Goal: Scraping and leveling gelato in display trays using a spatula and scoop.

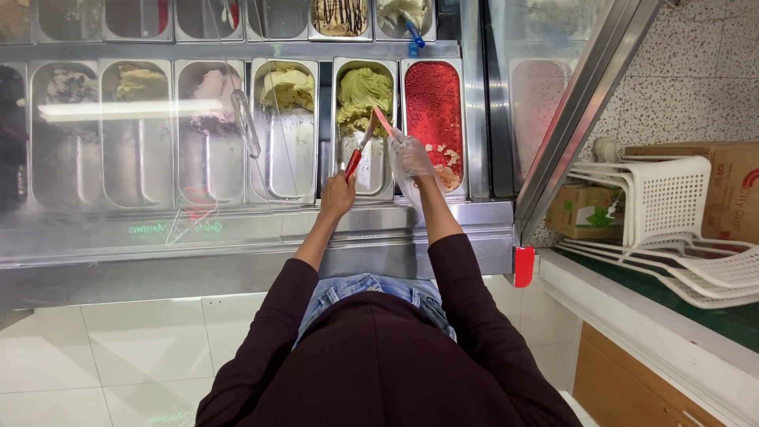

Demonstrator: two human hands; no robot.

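My left hand (337, 195) grips the red handle of a spatula (357, 152) whose blade reaches into the green ice cream (363, 96) in a steel tub (378, 172). My right hand (409, 155), in a clear plastic glove, holds a small pink spoon (382, 119) at the edge of the same tub, close to the spatula's blade. Both arms wear dark maroon sleeves and reach over the freezer's front rim.
The steel freezer counter (261, 237) holds several tubs: red ice cream (433, 107) to the right, pale yellow (288, 87) to the left, others under a glass lid (118, 134). White plastic baskets (672, 213) and cardboard boxes (731, 186) stand on the right counter.
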